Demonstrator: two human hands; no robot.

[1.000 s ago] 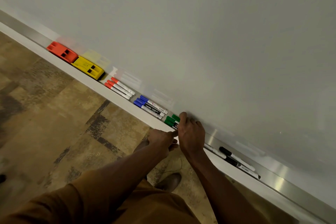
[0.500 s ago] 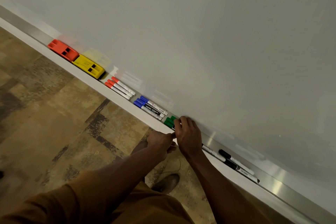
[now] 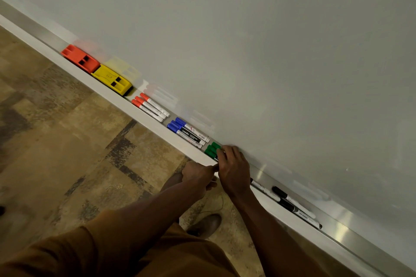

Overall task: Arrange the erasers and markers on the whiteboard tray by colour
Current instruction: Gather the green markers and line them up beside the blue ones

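The right hand (image 3: pixel 234 171) lies curled over the green markers (image 3: pixel 211 150) on the tray (image 3: pixel 157 129), between the blue markers (image 3: pixel 188 132) and black markers (image 3: pixel 292 206); whether it pinches them is hidden. The left hand (image 3: pixel 198 177) is loosely closed at the tray's front edge, seemingly holding nothing. Markers are light, stiff and smooth, prone to rolling; grip mid-barrel.

Mottled brown and tan floor (image 3: pixel 67 153), dark patches, dim warm light, pale glare on metal ledge (image 3: pixel 342 230)
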